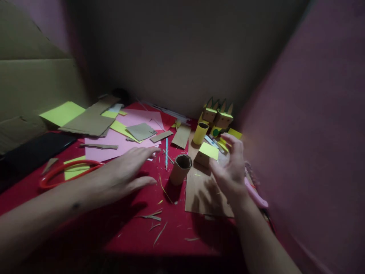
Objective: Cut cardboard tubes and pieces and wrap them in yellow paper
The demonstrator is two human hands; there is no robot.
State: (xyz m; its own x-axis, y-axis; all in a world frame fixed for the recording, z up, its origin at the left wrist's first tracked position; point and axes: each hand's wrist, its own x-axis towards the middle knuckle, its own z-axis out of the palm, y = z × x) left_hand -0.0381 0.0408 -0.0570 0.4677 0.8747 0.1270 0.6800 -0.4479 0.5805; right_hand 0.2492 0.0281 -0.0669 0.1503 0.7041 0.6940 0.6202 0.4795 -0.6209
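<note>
My left hand (132, 171) hovers above the red tabletop, its thumb and fingers apart and nothing in it. Just right of its fingertips, a bare cardboard tube (178, 173) stands upright. My right hand (230, 171) is open too, thumb and fingers spread. Its thumb tip is beside a small cardboard box with a yellow top (209, 151); whether they touch I cannot tell. That box rests on a flat cardboard sheet (202, 194). Behind it a yellow-covered tube (200, 134) stands upright.
Two cardboard figures with yellow parts and pointed tops (218, 114) stand at the back right. Red-handled scissors (71, 171), a dark flat device (42, 152), pink paper (105, 152) and cardboard pieces (88, 118) lie left. A blue pencil (166, 154) lies centrally; a pink-handled tool (256, 194) lies right.
</note>
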